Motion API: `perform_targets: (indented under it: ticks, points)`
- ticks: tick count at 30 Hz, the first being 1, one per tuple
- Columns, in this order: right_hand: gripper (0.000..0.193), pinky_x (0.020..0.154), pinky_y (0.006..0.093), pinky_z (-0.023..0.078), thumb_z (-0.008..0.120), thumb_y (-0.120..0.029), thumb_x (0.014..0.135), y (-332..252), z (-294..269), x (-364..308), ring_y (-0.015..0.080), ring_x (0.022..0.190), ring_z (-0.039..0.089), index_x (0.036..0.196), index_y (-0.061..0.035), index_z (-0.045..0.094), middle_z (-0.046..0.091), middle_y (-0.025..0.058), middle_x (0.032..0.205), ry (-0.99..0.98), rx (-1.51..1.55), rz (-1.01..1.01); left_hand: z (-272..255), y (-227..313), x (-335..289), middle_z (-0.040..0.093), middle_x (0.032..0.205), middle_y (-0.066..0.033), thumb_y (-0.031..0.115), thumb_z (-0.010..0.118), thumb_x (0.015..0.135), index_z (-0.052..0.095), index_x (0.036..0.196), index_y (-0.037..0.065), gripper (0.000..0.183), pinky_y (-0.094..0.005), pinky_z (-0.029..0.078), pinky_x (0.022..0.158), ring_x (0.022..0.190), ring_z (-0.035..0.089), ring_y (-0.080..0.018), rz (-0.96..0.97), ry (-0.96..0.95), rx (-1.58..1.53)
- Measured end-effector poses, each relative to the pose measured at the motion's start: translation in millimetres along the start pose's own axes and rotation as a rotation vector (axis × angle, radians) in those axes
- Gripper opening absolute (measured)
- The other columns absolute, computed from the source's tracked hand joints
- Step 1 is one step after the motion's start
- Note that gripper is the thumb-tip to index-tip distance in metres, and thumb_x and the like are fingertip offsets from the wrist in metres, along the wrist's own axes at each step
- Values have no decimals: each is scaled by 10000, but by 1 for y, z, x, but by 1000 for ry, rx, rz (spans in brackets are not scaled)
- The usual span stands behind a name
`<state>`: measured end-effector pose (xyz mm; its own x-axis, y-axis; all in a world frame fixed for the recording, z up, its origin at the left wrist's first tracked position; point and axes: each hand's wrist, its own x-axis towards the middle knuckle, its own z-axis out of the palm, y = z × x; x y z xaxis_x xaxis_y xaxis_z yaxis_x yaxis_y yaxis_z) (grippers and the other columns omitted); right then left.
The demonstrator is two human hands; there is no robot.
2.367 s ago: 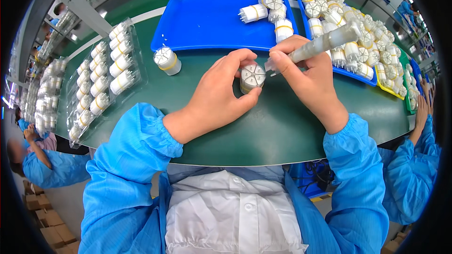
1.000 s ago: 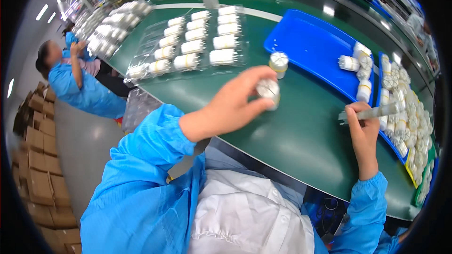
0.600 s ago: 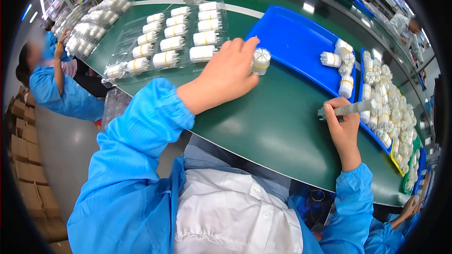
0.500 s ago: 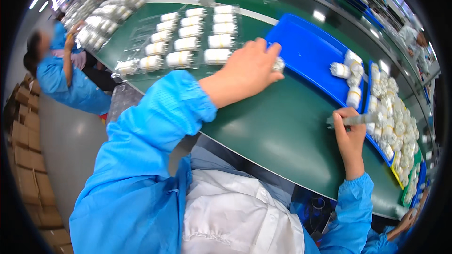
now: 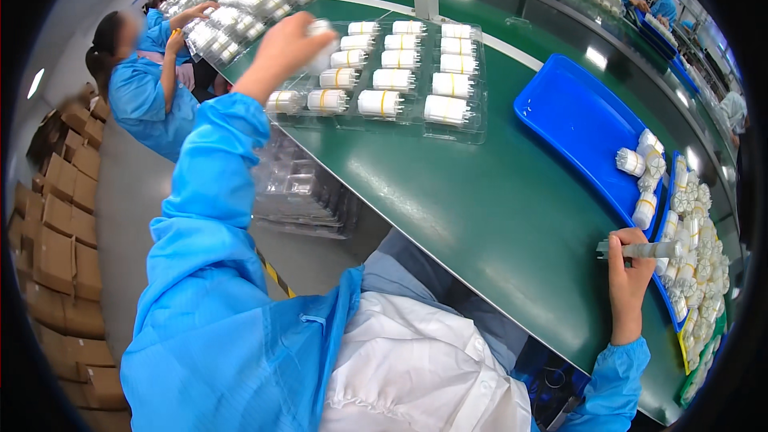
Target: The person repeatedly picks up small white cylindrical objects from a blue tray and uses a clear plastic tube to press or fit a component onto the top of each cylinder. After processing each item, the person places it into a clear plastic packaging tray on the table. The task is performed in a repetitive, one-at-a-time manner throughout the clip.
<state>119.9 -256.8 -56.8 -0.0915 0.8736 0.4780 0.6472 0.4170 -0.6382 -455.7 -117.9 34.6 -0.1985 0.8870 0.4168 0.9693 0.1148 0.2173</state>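
Note:
My left hand [image 5: 288,46] is closed on a white cylindrical part [image 5: 322,38], smeared by motion, over the left side of a clear plastic tray [image 5: 472,134]. Rows of white cylindrical parts [image 5: 379,102], each with a yellow band and prongs at one end, lie in that tray. My right hand [image 5: 632,278] grips a narrow, greyish translucent strip-like tool [image 5: 650,250], notched at its left end, just above the table. Beside it stands a blue tray [image 5: 560,124] with several white parts [image 5: 630,162] at its right end.
A second blue tray [image 5: 670,304], heaped with white parts [image 5: 694,250], stands at the right edge. The green table [image 5: 416,192] runs diagonally. Stacked clear trays [image 5: 304,192] sit below its left edge. A co-worker [image 5: 148,80] handles filled trays [image 5: 264,8] at the far left. Cartons [image 5: 64,200] line the floor.
My left hand has moved left, from beside the blue tray to above the clear tray, with a white part in it. My right hand still holds the tool. The whole view has shifted left.

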Motion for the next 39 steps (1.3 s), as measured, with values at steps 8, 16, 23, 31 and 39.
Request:
perform_targets:
  ticks: [8,16,23,31,39]
  points:
    - [124,628,295,410,656,-67,922,1,-1,1,142,722,537,826,-2,611,581,58,799,-9,-25,22,33,-73,4,603,1118,-199,405,663,901,672,1127,46,424,-477,517,911,1107,580,-382,181,16,569]
    - [90,614,290,406,677,-51,898,-2,2,2,147,707,537,837,-6,629,590,63,793,-1,-10,-20,53,-74,5,641,1083,-193,452,564,970,743,1025,55,438,-503,496,904,1066,583,-398,167,50,375]
    - [75,570,282,420,696,-38,882,-7,2,-2,135,662,559,830,-11,650,610,61,769,10,49,-42,59,-51,43,665,1040,-209,369,564,981,731,1052,45,371,-498,491,873,962,630,-380,193,153,206]
    - [156,554,366,488,746,-182,860,2,2,1,242,606,628,840,-41,684,641,95,728,-52,-7,-16,99,291,-3,657,997,-82,198,684,947,703,1057,44,189,-309,503,814,929,636,-209,832,-72,-654]
    - [174,585,410,482,733,-177,862,-4,-9,4,298,656,619,815,-41,633,609,109,742,-22,-51,-77,147,439,-70,614,1100,-161,287,764,825,585,1109,22,428,-394,503,888,1027,614,-318,836,-422,-541]
